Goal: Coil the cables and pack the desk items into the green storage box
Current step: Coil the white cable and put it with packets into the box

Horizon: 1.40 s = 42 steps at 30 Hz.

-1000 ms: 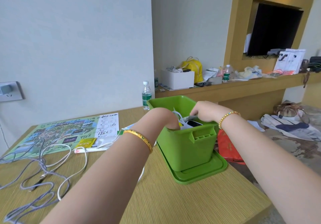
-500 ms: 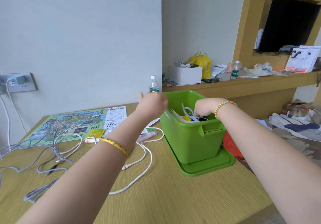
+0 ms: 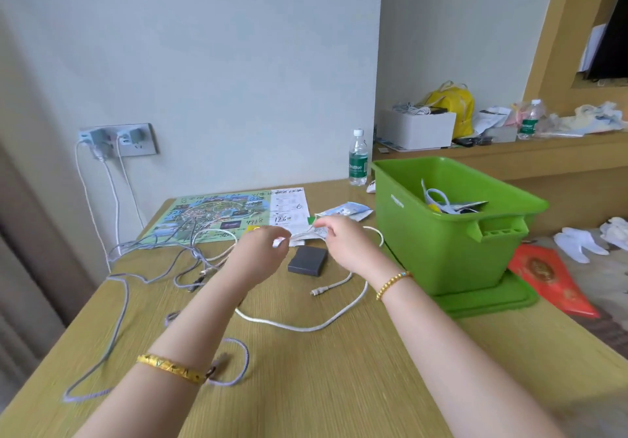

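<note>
Head view:
Green storage box [image 3: 438, 233]: at 3 o'clock on the counter [image 3: 339, 380], already holding some packed things.
Left hand [image 3: 260, 250]: pinching a white cable end [image 3: 278, 242], likely to start a coil.
Right hand [image 3: 343, 238]: fingers curled by a paper slip [image 3: 311, 235]; grip too blurry to tell.
White cable [image 3: 319, 325]: loose, looping at 6 o'clock of the hands.
Gray cables [image 3: 136, 267]: tangled at 9 o'clock, not yet coiled.
Dark pad [image 3: 307, 261]: between the hands, waiting to be packed.

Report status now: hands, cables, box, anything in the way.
Left hand pinches a white cable end; right hand grips a paper packet. White cable and grey cables uncoiled on desk. Green storage box part filled. Dark box between hands.
</note>
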Motion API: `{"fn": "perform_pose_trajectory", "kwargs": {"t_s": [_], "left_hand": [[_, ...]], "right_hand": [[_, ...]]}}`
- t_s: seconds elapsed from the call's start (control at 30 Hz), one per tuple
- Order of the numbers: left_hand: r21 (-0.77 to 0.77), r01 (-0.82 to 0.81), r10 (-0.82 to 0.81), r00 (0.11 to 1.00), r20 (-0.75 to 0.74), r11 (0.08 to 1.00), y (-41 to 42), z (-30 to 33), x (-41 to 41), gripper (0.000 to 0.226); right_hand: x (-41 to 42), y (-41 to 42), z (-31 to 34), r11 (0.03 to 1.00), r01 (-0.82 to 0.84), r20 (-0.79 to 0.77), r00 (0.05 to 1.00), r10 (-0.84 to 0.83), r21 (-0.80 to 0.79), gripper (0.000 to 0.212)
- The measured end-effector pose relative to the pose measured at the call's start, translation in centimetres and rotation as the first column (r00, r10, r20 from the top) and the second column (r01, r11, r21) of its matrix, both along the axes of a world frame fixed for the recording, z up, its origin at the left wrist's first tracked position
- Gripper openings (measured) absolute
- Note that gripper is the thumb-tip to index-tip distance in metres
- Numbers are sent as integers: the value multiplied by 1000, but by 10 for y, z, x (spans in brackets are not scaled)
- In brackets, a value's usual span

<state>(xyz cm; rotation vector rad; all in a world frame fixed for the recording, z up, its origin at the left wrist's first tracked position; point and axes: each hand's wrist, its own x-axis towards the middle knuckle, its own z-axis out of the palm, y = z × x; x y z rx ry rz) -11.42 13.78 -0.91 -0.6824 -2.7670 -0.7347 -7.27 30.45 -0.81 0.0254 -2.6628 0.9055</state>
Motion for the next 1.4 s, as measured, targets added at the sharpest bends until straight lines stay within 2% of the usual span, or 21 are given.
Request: {"fn": "perform_pose_trajectory", "kwargs": {"t_s": [0.1,0.17,0.27,0.37,0.47,0.57,0.63,0.73,0.83,0.9,0.97,1.03,1.1,1.17,1.23,1.27,1.33,1.4], "left_hand": [[-262,-169,179,984,16,950,-22,-31,5,34],[-322,-237,290,949,127,917,-31,-47,8,38],[-325,-183,263,939,223,928,-40,-69,8,46],[-299,-97,144,979,141,949,-41,-80,4,50],[-186,-83,106,988,114,979,-35,-79,0,44],[-61,-114,119,989,87,992,-32,-77,-5,44],[27,-94,92,993,68,995,-32,-78,-6,37],[243,-59,53,998,34,968,-35,-76,-3,28],[339,-36,50,998,-34,940,-38,-72,2,24],[272,-40,48,999,-21,961,-37,-73,4,25],[99,-153,153,988,10,983,-36,-77,3,33],[-78,-267,271,962,41,961,-38,-80,2,44],[-145,-287,297,953,51,947,-41,-83,1,51],[-90,-285,291,954,72,954,-45,-81,0,52],[-72,-322,327,943,60,944,-48,-78,-2,50],[-130,-354,359,933,15,926,-50,-75,-3,49],[-270,-394,386,919,-86,879,-49,-69,-7,50],[-344,-386,360,923,-139,856,-47,-65,-16,43]], "right_hand": [[-11,-10,-41,986,105,77,990,-115,127,51],[-13,-11,-60,954,220,83,967,-241,203,53],[-15,-10,-77,922,302,165,924,-346,243,54],[-17,-7,-85,886,355,146,900,-410,298,57],[-18,0,-86,831,408,13,895,-446,378,36],[-19,2,-87,839,384,4,909,-418,386,22],[-19,3,-86,882,382,-4,918,-396,277,20],[-19,5,-82,942,335,-29,942,-336,-33,23],[-15,-1,-73,942,227,-165,948,-271,-246,22],[-11,-8,-66,934,138,-254,940,-228,-330,20],[-6,-12,-60,921,36,-327,929,-174,-388,22],[-1,-14,-52,895,-72,-342,935,-93,-440,23],[3,-12,-45,852,-200,-227,969,99,-484,21],[5,-12,-45,853,-280,3,950,313,-440,23],[1,-13,-52,928,-260,198,928,317,-268,23],[0,-15,-55,951,-238,254,925,284,-198,24],[-2,-17,-58,966,-188,287,929,234,-179,26],[-2,-17,-59,969,-147,285,937,201,-200,27]]}}
